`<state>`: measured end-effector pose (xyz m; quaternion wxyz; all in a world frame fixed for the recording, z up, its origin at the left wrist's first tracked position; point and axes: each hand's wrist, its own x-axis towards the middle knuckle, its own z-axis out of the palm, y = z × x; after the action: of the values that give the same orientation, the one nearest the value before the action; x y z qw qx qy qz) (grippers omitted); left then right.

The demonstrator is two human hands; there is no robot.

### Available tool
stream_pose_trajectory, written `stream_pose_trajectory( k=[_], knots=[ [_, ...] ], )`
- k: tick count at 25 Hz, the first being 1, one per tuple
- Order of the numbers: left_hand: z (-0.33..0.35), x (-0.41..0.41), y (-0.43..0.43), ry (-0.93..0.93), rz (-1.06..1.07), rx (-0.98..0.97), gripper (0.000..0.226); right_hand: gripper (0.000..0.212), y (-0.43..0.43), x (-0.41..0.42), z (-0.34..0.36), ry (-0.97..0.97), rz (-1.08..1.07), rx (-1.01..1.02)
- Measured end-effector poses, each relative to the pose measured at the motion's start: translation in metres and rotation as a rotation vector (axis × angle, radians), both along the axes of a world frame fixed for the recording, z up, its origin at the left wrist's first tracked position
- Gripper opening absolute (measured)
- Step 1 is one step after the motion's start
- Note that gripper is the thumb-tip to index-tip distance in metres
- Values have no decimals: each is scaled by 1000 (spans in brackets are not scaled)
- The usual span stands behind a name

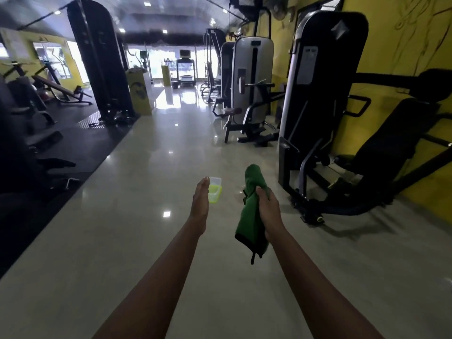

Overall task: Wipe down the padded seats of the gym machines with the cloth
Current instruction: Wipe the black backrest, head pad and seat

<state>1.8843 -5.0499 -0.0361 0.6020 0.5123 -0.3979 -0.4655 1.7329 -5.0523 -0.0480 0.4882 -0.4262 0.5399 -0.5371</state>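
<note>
While you walked the aisle, your right hand (267, 206) clenched the green cloth (253, 216) mid-frame, bunched, ends drooping: soft, light, best gripped mid-fold. Left hand (200, 204) flat, released, beside a small container (215, 190).

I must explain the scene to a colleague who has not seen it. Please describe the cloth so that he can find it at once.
Start at the black machine against the yellow wall on the right. Just left of its base, the right hand grips the cloth. It is the only dark green fabric, hanging bunched beside a small container.
</note>
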Motion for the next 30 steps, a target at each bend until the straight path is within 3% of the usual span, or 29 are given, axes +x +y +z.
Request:
stream_pose_trajectory(
  k=[9,14,19,23,30],
  knots=[
    [3,-5,-353,25,-118,21,49,13,-339,-2,25,2,-124,-20],
    [2,-43,-537,7,-252,-15,50,22,-494,-42,18,1,-254,-24],
    [-6,-97,-720,-18,-359,-33,49,14,-670,-104,19,-34,-365,-47],
    [-8,-131,-855,-15,-397,13,51,26,-812,-140,25,-28,-449,-37],
    [-26,-185,-1093,-57,-540,-5,53,20,-1020,-181,-11,-91,-574,-57]
  ],
)
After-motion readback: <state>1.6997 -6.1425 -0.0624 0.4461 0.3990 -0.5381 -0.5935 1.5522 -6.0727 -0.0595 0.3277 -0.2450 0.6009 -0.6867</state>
